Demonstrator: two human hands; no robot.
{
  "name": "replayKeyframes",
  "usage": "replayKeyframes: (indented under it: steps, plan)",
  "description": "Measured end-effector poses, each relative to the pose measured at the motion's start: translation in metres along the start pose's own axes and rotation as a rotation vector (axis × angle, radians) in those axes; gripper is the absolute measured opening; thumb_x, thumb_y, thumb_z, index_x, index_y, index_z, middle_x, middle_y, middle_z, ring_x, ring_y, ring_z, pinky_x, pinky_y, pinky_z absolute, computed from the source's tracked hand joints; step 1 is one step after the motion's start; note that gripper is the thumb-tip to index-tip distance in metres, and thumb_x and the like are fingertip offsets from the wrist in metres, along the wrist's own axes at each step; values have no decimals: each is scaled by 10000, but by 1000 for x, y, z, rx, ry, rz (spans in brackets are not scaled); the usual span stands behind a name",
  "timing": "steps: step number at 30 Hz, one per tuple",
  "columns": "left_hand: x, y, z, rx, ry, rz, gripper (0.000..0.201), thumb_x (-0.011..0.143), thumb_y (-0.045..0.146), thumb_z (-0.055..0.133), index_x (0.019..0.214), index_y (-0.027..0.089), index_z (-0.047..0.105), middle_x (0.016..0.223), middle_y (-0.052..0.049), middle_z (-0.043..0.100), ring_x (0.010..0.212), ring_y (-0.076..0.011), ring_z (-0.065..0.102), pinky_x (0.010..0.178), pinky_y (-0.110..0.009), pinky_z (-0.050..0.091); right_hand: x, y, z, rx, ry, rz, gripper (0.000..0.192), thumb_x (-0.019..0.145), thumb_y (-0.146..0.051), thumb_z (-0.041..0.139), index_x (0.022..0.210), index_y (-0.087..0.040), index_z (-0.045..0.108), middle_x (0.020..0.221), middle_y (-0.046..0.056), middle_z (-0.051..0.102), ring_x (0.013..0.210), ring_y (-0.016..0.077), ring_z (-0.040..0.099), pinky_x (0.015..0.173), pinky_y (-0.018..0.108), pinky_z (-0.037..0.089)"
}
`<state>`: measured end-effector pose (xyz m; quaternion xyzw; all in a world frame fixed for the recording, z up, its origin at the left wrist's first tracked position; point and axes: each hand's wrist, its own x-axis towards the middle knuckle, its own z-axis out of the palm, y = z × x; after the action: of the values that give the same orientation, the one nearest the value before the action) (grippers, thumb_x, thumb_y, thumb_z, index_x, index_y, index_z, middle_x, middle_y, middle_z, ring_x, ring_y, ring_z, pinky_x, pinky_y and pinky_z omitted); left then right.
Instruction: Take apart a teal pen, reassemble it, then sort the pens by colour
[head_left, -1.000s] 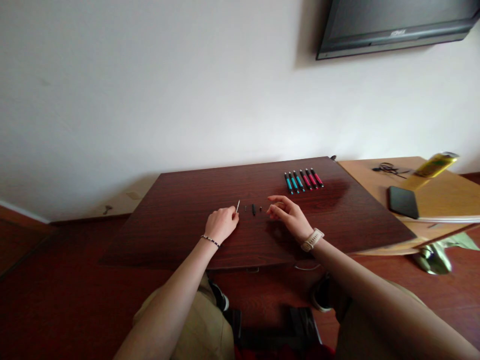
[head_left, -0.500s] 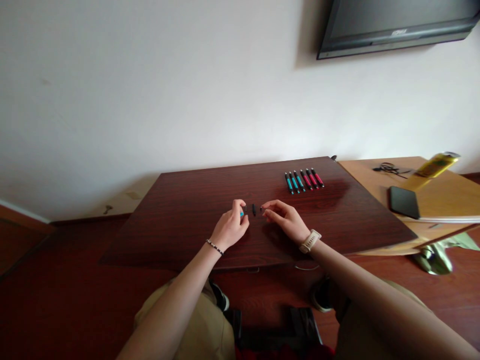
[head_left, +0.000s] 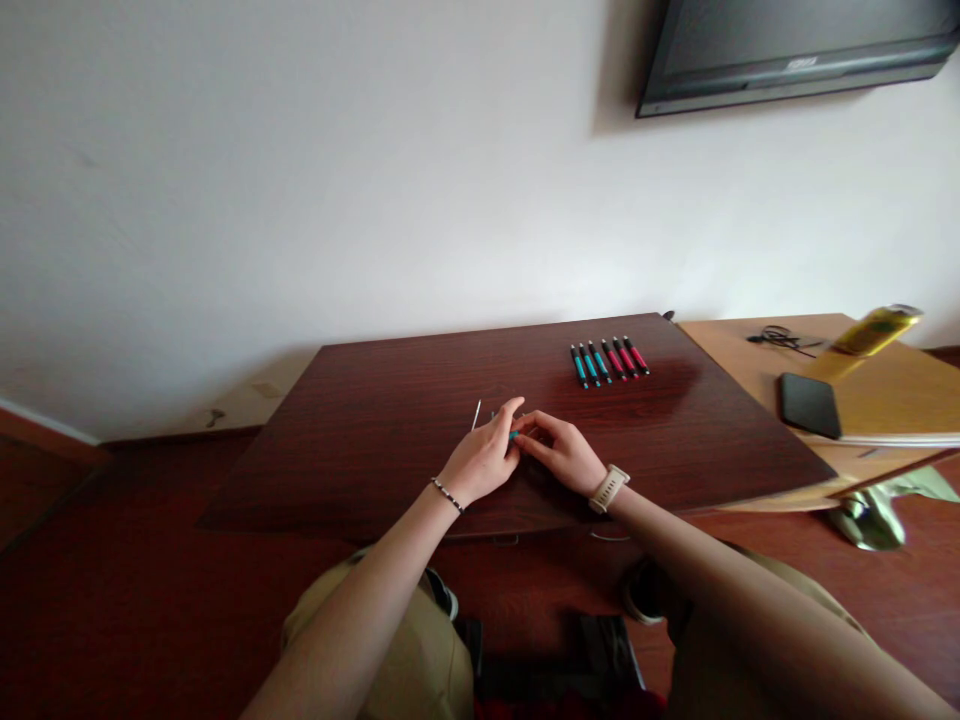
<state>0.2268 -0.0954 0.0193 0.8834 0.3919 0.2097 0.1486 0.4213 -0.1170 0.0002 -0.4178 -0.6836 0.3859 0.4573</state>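
Note:
My left hand (head_left: 486, 458) is closed around a small teal pen barrel (head_left: 514, 435), mostly hidden by the fingers. Close against it on the right, my right hand (head_left: 564, 452) pinches at the barrel's end; any small piece between its fingertips is too small to make out. A thin white pen refill (head_left: 476, 414) lies on the dark wooden table (head_left: 390, 400) just beyond my left hand, partly covered by it. Several assembled pens form a row further back: teal-and-black pens (head_left: 590, 365) on the left, pink-and-black pens (head_left: 625, 357) on the right.
To the right, a lighter wooden cabinet (head_left: 915, 390) carries a black phone-like device (head_left: 810, 404), a coiled black cable (head_left: 780, 338) and a yellow can (head_left: 877, 330). A television (head_left: 802, 50) hangs on the wall above.
My left hand has moved right with the teal barrel and now meets my right hand. The refill has come into view behind it. The black piece between the hands is no longer visible.

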Motion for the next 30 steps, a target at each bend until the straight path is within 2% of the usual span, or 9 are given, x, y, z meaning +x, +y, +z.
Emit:
replayKeyframes:
  steps: [5, 8, 10, 14, 24, 30]
  plan:
    - [-1, -12, -10, -111, 128, -50, 456, 973, 210, 599, 1412, 216, 475, 1106, -71, 718, 938, -207, 719, 880, -338, 566, 3, 4, -7, 223, 131, 142, 287, 925, -499, 699, 1034, -236, 660, 900, 32, 749, 744, 194, 671, 730, 337, 533]
    - [-4, -20, -17, -204, 190, -75, 238, 982, 235, 605, 1219, 213, 604, 1093, -68, 724, 954, -194, 707, 851, -304, 555, 5, 9, -11, 308, 193, 196, 330, 890, -524, 734, 1015, -230, 647, 920, 47, 763, 745, 191, 672, 709, 322, 521]
    - [-5, -22, -21, -255, 203, -96, 160, 989, 250, 599, 1139, 212, 641, 1099, -69, 730, 959, -192, 706, 806, -286, 548, 5, 11, -12, 333, 217, 209, 339, 882, -527, 743, 1009, -229, 644, 931, 51, 768, 749, 187, 670, 701, 314, 509]
    - [-6, -25, -22, -309, 232, -137, 137, 1006, 274, 576, 1094, 209, 660, 1053, -60, 739, 897, -175, 702, 747, -267, 528, 5, 11, -12, 343, 240, 208, 336, 881, -523, 748, 1006, -228, 644, 922, 50, 769, 741, 180, 662, 699, 310, 498]
    - [-6, -31, -18, -402, 226, -173, 191, 1041, 363, 516, 1049, 198, 612, 917, -35, 692, 799, -151, 655, 761, -257, 515, 4, 10, -11, 374, 233, 208, 325, 865, -517, 765, 969, -230, 654, 897, 42, 762, 752, 176, 662, 714, 312, 512]
    - [-7, -26, -15, -263, 187, -175, 188, 1075, 348, 413, 1043, 212, 540, 851, -8, 618, 753, -154, 591, 745, -260, 451, 4, 7, -9, 467, 276, 260, 341, 803, -505, 827, 914, -235, 650, 850, 32, 743, 769, 179, 674, 725, 315, 544]
